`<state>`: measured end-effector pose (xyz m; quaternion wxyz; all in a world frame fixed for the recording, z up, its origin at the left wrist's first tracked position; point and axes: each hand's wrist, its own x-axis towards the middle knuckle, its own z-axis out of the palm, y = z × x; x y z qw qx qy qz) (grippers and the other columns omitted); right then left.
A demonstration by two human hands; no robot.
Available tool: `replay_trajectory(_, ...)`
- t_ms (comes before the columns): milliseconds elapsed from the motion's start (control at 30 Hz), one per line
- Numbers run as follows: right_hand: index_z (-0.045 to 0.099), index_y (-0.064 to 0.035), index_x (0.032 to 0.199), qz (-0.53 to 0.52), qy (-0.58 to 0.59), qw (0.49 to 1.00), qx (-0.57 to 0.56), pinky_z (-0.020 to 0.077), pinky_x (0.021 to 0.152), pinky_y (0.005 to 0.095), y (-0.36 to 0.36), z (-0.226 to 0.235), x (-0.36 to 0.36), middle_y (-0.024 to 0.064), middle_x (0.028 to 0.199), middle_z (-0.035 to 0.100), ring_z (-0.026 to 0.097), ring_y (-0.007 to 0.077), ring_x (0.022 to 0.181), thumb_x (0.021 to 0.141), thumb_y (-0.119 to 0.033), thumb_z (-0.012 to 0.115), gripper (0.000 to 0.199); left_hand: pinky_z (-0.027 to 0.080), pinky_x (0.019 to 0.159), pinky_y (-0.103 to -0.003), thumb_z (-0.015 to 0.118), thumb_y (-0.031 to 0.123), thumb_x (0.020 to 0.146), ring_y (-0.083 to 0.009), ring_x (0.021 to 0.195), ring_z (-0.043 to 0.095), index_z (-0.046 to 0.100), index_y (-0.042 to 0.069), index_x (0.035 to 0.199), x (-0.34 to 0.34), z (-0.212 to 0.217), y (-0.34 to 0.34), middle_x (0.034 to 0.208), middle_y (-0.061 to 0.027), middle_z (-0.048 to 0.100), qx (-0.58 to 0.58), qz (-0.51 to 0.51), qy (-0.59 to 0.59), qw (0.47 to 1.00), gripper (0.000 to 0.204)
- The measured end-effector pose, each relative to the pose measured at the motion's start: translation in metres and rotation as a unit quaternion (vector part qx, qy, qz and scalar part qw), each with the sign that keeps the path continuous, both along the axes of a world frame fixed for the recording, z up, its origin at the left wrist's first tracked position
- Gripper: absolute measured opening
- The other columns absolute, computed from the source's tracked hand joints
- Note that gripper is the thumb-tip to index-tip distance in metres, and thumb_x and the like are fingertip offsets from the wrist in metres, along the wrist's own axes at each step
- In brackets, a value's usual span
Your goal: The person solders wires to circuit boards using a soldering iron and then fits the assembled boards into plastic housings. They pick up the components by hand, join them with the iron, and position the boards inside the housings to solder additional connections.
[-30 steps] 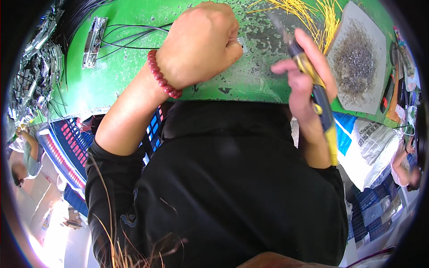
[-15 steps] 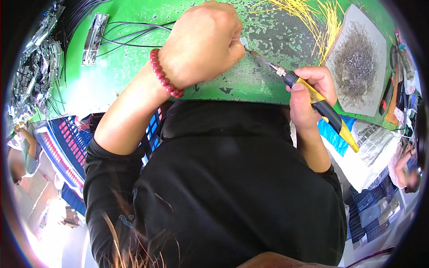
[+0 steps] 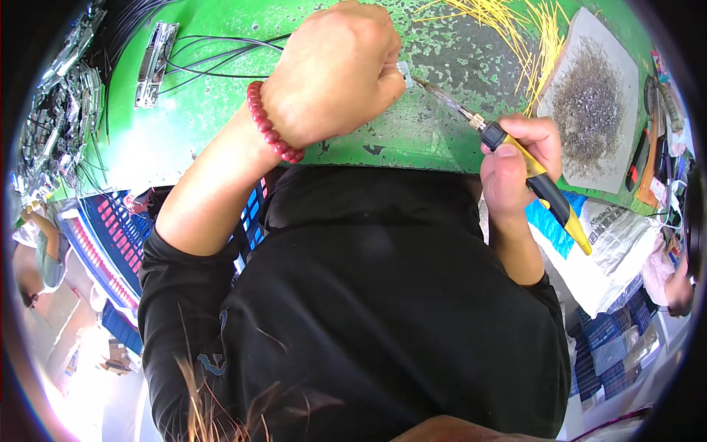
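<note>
My right hand [image 3: 520,158] grips a yellow and black soldering iron [image 3: 546,193], its metal tip pointing up and left toward my left hand. My left hand [image 3: 340,70] is closed, knuckles up, over the worn green tabletop [image 3: 442,136]. A small pale piece [image 3: 404,72] shows just past its fingertips, a short gap from the iron's tip; the rest of it is hidden by the hand. Black wires [image 3: 228,46] run from behind that hand to a clear-and-silver strip-like part [image 3: 155,66] on the left.
Yellow wires [image 3: 541,48] lie at the far right, beside a grey board [image 3: 622,81] heaped with dark bits. Clear-and-metal parts [image 3: 62,125] pile up at the left edge. A blue basket [image 3: 110,236] stands below the table; other people are partly visible at both sides.
My right hand has drawn the soldering iron slightly back to the right, so its tip now sits farther from my left fingertips. The left hand has barely moved.
</note>
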<state>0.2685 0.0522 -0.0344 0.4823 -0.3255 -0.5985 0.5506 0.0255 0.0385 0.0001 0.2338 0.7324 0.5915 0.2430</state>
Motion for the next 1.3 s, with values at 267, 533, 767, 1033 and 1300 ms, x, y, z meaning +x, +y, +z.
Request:
replay_trajectory(267, 0.055, 0.0008, 0.096, 0.010, 0.008, 1.000, -0.019, 0.0328, 0.058, 0.0204, 0.001, 0.002, -0.003, -0.0003, 0.077, 0.054, 0.043, 0.0036, 0.064, 0.085, -0.020, 0.072, 0.029, 0.048, 0.075, -0.039, 0.066, 0.006, 0.070, -0.0323, 0.084, 0.059, 0.057, 0.000, 0.069, 0.001, -0.001, 0.002, 0.081, -0.0118, 0.061, -0.003, -0.002, -0.006, 1.000, 0.011)
replay_trajectory(533, 0.055, 0.0004, 0.097, 0.017, 0.009, 1.000, -0.018, 0.0350, 0.059, 0.0203, 0.002, 0.002, -0.002, 0.0001, 0.079, 0.055, 0.045, 0.0038, 0.065, 0.085, -0.019, 0.072, 0.028, 0.049, 0.076, -0.038, 0.066, 0.003, 0.072, -0.0315, 0.084, 0.060, 0.059, -0.001, 0.071, -0.002, 0.003, 0.000, 0.084, -0.0116, 0.063, -0.005, -0.009, -0.019, 1.000, 0.008)
replay_trajectory(767, 0.055, 0.0001, 0.098, 0.023, 0.005, 1.000, -0.015, 0.0348, 0.059, 0.0203, 0.003, 0.002, -0.002, 0.0004, 0.080, 0.055, 0.045, 0.0037, 0.066, 0.086, -0.018, 0.071, 0.027, 0.049, 0.077, -0.037, 0.067, 0.005, 0.076, -0.0314, 0.085, 0.061, 0.058, -0.001, 0.073, -0.005, 0.005, -0.003, 0.087, -0.0116, 0.063, -0.013, -0.012, -0.032, 0.999, 0.011)
replay_trajectory(1033, 0.055, -0.0004, 0.098, 0.041, -0.002, 0.999, -0.036, 0.0345, 0.059, 0.0201, 0.004, 0.005, -0.002, -0.0010, 0.077, 0.055, 0.045, 0.0034, 0.065, 0.086, -0.019, 0.071, 0.027, 0.047, 0.077, -0.039, 0.066, 0.004, 0.078, -0.0334, 0.086, 0.057, 0.058, -0.001, 0.075, -0.006, 0.006, 0.001, 0.086, -0.0128, 0.059, -0.018, -0.051, 0.004, 0.999, 0.010)
replay_trajectory(1300, 0.055, -0.0005, 0.098, 0.048, -0.005, 0.998, -0.033, 0.0336, 0.058, 0.0197, 0.006, 0.004, -0.003, -0.0013, 0.075, 0.055, 0.045, 0.0034, 0.064, 0.086, -0.018, 0.072, 0.027, 0.045, 0.076, -0.041, 0.068, 0.007, 0.078, -0.0341, 0.086, 0.056, 0.055, -0.001, 0.072, -0.009, 0.007, 0.007, 0.083, -0.0133, 0.056, -0.044, -0.079, 0.018, 0.996, 0.016)
